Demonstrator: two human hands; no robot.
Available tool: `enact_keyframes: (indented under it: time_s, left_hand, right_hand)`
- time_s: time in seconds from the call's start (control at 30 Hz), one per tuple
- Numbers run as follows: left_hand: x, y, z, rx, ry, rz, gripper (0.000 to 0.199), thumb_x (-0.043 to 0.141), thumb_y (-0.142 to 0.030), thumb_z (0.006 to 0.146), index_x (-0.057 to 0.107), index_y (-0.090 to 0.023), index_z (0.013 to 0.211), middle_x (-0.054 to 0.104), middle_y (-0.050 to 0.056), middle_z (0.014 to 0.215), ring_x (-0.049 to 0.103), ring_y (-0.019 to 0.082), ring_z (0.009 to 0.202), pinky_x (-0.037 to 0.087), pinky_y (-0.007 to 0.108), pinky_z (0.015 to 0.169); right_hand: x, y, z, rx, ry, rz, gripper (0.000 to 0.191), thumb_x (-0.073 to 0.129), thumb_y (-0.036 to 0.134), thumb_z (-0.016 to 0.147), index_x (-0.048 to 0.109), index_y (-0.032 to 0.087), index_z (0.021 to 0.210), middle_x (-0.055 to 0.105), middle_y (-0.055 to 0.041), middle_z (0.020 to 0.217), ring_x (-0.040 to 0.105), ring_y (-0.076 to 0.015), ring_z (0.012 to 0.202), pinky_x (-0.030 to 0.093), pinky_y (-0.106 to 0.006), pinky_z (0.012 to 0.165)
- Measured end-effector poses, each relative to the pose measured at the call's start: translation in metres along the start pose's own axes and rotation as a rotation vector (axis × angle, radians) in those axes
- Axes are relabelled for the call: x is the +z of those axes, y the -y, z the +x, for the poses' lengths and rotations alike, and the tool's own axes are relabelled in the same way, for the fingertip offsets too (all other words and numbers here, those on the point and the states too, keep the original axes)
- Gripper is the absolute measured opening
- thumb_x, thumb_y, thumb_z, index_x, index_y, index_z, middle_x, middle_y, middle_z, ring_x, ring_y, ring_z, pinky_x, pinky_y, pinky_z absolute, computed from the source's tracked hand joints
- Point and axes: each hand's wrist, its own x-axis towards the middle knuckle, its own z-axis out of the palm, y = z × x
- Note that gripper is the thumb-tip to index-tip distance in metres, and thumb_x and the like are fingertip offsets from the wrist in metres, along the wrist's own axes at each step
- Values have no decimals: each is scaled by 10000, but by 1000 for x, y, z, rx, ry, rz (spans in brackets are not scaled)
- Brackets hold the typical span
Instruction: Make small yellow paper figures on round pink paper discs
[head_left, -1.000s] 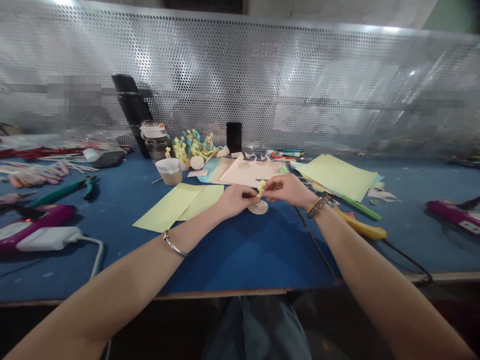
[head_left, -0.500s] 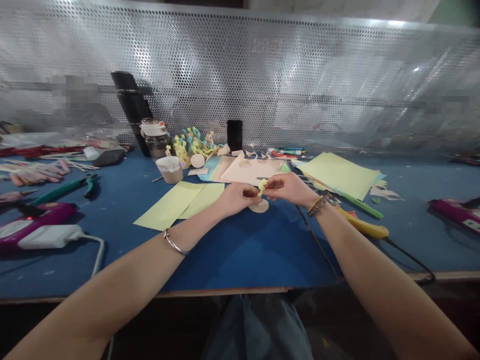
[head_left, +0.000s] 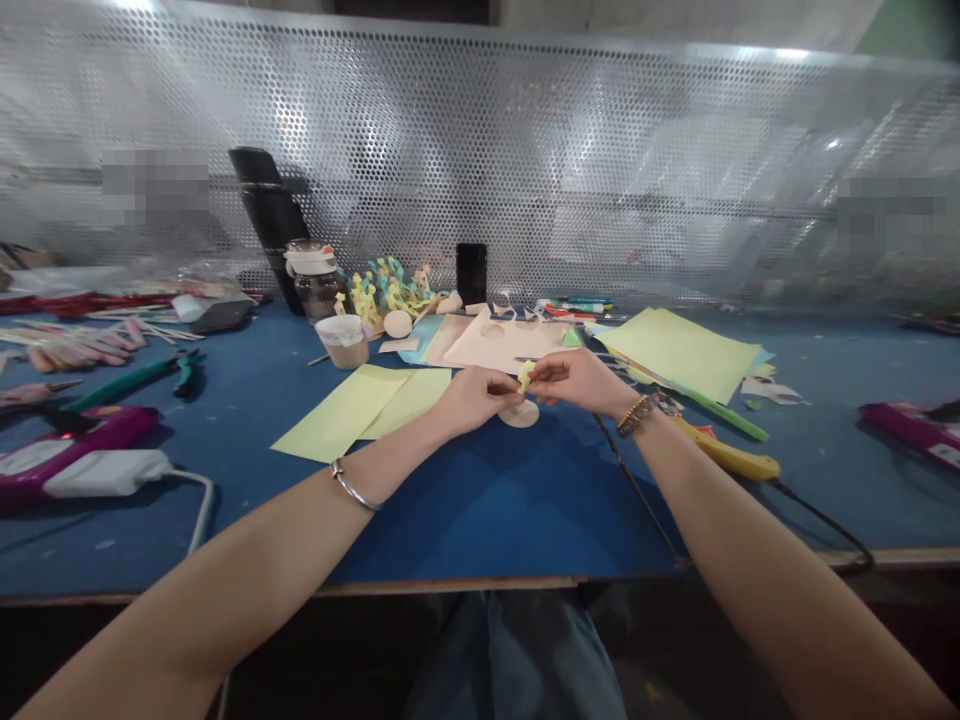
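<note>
The right hand (head_left: 579, 382) pinches a small yellow paper piece (head_left: 526, 376) just beside the curled left hand (head_left: 475, 398), above a paper disc (head_left: 519, 414).

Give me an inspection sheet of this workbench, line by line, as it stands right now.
Surface: blue bench top, scuffed in places.
Job's things: small yellow paper piece pinched by right hand; round pale card disc just below.
Clutter: yellow-green paper sheets, paper cup, glass jar, green-handled pliers.
Hands: left hand beside the right, fingertips near the piece; bangle on left wrist, beaded bracelet on right.
Cables: white cord from power adapter; black cord from yellow-handled tool.
Surroundings: perforated metal screen behind the bench.
Other people: nothing seen.
</note>
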Motion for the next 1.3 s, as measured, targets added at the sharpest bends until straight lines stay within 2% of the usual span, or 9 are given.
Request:
enact_keyframes:
  time_s: [0.2,0.4,0.6,1.07,1.3]
  left_hand:
    - [0,0,0,4,3,36,181,650,-303,741,735,-158,811,731,29,798,644,174,746,475,276,712]
    - [-2,-4,-1,-10,30,18,174,689,-287,700,731,-154,805,728,29,803,652,186,764,479,275,708]
    - [-2,-3,-1,-11,-7,30,198,651,-333,756,739,-170,828,740,35,842,661,189,798,485,293,770]
    - [-2,-2,0,63,2,87,156,623,-277,780,735,-174,811,744,23,836,663,174,786,487,289,773]
    - [-2,-5,-2,47,-12,126,136,612,-245,779,735,-196,809,747,14,859,667,173,817,489,290,784]
  right_hand:
    - [1,0,0,0,-16,-28,150,737,270,698,681,162,785,699,-44,759,649,-138,636,554,-245,543]
    - [-1,0,1,-12,-42,-9,129,737,239,691,674,160,770,704,-56,793,673,-166,739,577,-264,599]
    - [0,3,0,14,-40,-10,141,739,237,696,678,154,792,708,-55,755,669,-148,664,569,-261,583]
    - [0,6,-2,55,-38,2,131,739,208,695,690,156,806,717,-51,781,673,-147,679,568,-252,590]
    - [-1,4,-1,41,-32,-34,135,732,222,710,678,150,810,712,-54,782,674,-140,665,560,-239,574]
